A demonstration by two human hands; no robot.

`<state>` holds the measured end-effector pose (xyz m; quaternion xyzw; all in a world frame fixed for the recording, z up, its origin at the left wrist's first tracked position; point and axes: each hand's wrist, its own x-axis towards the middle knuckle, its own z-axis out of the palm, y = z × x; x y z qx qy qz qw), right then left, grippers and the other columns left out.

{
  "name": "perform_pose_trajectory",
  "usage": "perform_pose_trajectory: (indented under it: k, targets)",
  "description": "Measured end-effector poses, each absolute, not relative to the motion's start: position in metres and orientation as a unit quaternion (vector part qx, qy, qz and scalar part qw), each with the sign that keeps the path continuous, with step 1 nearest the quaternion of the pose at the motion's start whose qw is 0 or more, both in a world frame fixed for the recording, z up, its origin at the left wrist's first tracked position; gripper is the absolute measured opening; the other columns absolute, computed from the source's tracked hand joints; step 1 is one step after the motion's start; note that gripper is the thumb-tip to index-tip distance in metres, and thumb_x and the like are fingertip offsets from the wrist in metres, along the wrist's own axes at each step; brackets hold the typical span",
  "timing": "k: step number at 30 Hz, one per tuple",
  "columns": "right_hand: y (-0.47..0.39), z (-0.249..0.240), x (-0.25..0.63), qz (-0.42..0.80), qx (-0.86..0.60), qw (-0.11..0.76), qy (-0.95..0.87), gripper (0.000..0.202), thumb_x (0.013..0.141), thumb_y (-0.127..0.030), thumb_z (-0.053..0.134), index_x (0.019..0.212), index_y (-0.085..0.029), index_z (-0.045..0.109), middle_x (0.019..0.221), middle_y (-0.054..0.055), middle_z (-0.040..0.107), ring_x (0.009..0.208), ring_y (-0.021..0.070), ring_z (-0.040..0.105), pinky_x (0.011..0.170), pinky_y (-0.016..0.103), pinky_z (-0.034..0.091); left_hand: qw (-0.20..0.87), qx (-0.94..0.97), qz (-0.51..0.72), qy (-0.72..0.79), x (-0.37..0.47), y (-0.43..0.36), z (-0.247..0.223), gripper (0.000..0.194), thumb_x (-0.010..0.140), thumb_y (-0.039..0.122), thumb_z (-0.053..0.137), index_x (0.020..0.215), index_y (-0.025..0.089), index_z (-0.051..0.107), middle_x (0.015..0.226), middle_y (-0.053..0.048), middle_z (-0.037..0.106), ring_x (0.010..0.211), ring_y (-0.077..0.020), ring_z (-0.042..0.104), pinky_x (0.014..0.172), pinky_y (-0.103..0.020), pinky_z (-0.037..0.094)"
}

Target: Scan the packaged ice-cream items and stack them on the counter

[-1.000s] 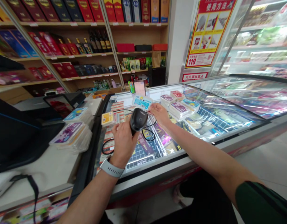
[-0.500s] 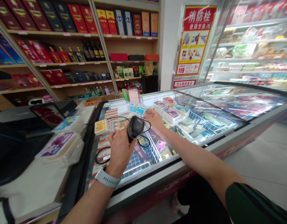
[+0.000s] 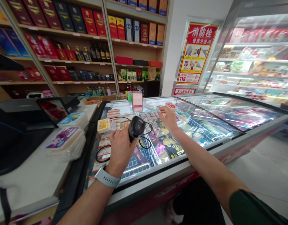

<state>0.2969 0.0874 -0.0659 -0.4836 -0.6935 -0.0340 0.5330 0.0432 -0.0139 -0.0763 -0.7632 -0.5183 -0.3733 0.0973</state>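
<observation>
Scanner sits in the left hand, fingers curled round it, while over the freezer the right hand has its grip pinched on one end of a clear, flat pack. Looks light, thin plastic, slightly bendy, maybe slick; I'd say take it by the rim. Red-labelled pack lies just behind that hand, a yellow-labelled one off left. Black cable loops across the glass and could snag; stacked packs crowd the white surface.
</observation>
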Motion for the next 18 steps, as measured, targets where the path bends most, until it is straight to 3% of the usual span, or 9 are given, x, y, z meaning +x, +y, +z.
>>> perform_pose_trajectory:
  k: [4, 12, 18]
  targets:
    - [0.098, -0.051, 0.338, -0.176, -0.524, 0.419, -0.721, 0.018, 0.088, -0.024, 0.05, 0.098, -0.017, 0.063, 0.101, 0.01, 0.064, 0.098, 0.0238, 0.058, 0.088, 0.036, 0.044, 0.083, -0.767, -0.369, -0.519, 0.045, -0.016, -0.074, 0.05, 0.084, 0.029, 0.057, 0.13, 0.014, 0.046, 0.109, -0.012, 0.067, 0.104, -0.028, 0.059, 0.101, -0.045, 0.03]
    - [0.123, -0.04, 0.365, -0.226, -0.603, 0.203, -0.737, 0.024, 0.086, -0.016, 0.049, 0.106, -0.014, 0.062, 0.103, 0.012, 0.064, 0.093, 0.0233, 0.058, 0.081, 0.032, 0.043, 0.075, -0.766, -0.368, -0.522, 0.045, -0.016, -0.075, 0.053, 0.084, 0.029, 0.058, 0.132, 0.011, 0.045, 0.11, -0.013, 0.066, 0.105, -0.0277, 0.059, 0.102, -0.045, 0.029]
    - [0.117, -0.039, 0.362, -0.223, -0.616, 0.172, -0.736, 0.026, 0.084, -0.009, 0.044, 0.098, -0.012, 0.067, 0.101, 0.013, 0.067, 0.095, 0.0237, 0.06, 0.086, 0.033, 0.044, 0.068, -0.765, -0.37, -0.524, 0.045, -0.016, -0.074, 0.052, 0.084, 0.029, 0.059, 0.132, 0.013, 0.044, 0.114, -0.012, 0.065, 0.107, -0.0279, 0.058, 0.103, -0.045, 0.029]
